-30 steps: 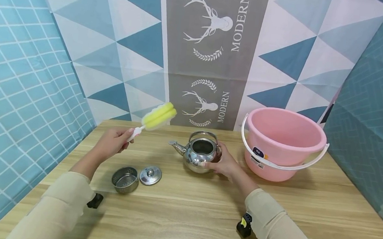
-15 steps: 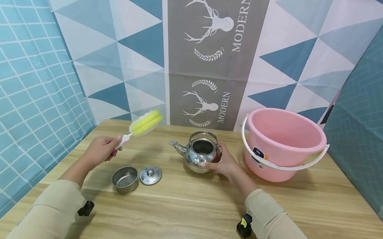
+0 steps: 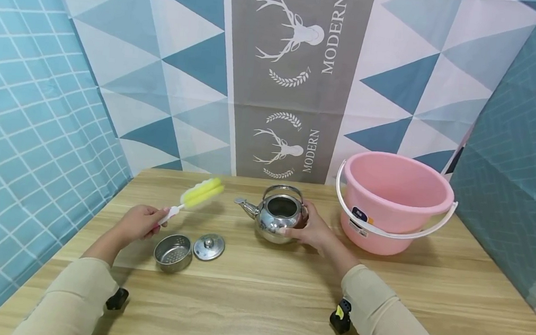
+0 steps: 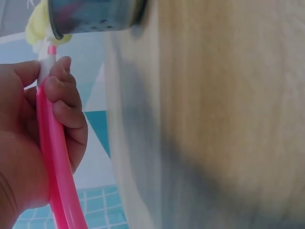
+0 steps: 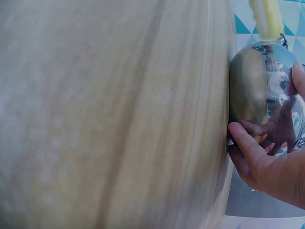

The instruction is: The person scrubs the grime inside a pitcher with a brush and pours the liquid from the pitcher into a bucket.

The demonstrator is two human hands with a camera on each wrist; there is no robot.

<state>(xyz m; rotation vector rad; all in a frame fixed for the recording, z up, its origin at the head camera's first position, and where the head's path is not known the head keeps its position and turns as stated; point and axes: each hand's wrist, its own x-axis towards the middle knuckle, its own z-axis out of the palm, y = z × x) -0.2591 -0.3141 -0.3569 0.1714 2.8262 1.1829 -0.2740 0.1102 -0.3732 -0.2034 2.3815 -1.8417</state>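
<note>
My left hand [image 3: 141, 222] grips the pink-and-white handle of a bottle brush [image 3: 202, 192] with a yellow sponge head, held up over the table's left side. In the left wrist view the fingers curl round its pink handle [image 4: 58, 143]. My right hand [image 3: 311, 228] holds the round body of a small steel teapot [image 3: 276, 223] from its right side. Lidless, the teapot stands on the table with its spout to the left. A perforated steel strainer [image 3: 173, 253] and the teapot's lid [image 3: 209, 247] lie on the table just right of and below my left hand.
A pink bucket [image 3: 391, 210] with a white handle stands at the right, close behind my right hand. The wooden table [image 3: 246, 304] ends against a patterned back wall [image 3: 194, 76]. Blue tiled sheets [image 3: 28, 114] hang at both sides.
My left hand has moved left and down with the bottle brush, whose yellow head now hangs lower, farther from the teapot. My right hand and the teapot have stayed in place.
</note>
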